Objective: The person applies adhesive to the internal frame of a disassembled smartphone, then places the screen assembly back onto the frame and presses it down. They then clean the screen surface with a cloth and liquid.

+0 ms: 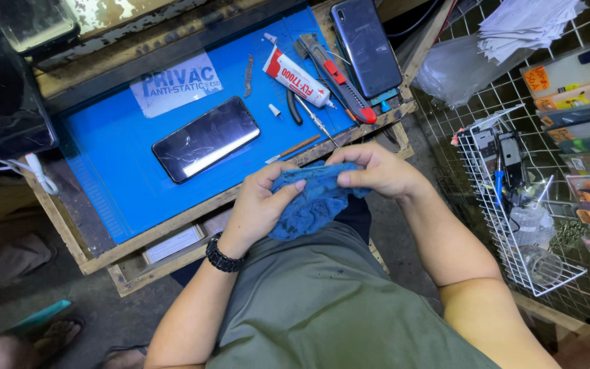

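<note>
Both of my hands hold a crumpled blue cloth (311, 205) over my lap, just in front of the workbench edge. My left hand (257, 208) pinches its left side, with a black bracelet on the wrist. My right hand (370, 169) grips the cloth's top right corner. A black smartphone (205, 139) lies screen up on the blue anti-static mat (117, 164), apart from both hands. Whether anything is wrapped inside the cloth is hidden.
On the mat's far side lie a white glue tube (296, 77), a red-and-grey utility knife (339, 80), thin tools (314, 119) and a second phone (366, 46) lying back up. A white wire rack (513, 205) with tools and packets stands at right. A sandalled foot (52, 335) is at lower left.
</note>
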